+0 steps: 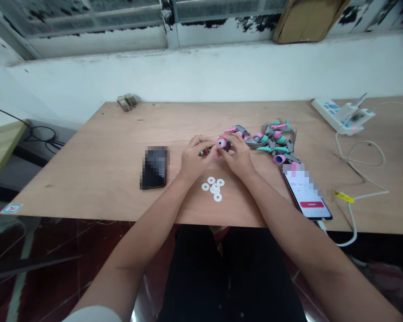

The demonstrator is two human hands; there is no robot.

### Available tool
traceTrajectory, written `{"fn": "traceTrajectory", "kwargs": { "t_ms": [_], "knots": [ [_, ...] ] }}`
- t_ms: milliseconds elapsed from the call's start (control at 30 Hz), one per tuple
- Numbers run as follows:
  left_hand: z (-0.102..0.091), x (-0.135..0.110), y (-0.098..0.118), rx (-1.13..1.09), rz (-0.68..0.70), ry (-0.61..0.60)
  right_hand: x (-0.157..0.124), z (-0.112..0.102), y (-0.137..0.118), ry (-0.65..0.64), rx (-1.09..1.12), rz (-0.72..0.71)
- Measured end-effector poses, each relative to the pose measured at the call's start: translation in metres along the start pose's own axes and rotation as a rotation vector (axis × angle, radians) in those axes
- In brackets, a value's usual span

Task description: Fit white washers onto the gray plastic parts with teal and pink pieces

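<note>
Holding a pink-ringed plastic part (221, 143) between left hand (194, 158) and right hand (237, 153).

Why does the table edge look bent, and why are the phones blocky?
In the head view, the wide picture curves the table's front edge, while blocky patches cover the black phone and the top of the lit phone.
</note>
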State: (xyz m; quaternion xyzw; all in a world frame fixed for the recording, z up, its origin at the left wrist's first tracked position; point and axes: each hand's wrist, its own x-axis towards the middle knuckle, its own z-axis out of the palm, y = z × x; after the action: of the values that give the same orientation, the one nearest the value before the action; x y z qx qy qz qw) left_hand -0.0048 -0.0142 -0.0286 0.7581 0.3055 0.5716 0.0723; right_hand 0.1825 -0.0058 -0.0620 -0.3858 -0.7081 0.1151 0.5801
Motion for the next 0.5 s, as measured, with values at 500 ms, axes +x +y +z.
{"fn": "traceTrajectory", "kwargs": {
  "t_ms": [500],
  "knots": [
    [-0.014,0.004,-0.016,-0.120,-0.225,-0.205,0.002,-0.002,0.004,-0.045,-0.129,-0.139]
  ]
}}
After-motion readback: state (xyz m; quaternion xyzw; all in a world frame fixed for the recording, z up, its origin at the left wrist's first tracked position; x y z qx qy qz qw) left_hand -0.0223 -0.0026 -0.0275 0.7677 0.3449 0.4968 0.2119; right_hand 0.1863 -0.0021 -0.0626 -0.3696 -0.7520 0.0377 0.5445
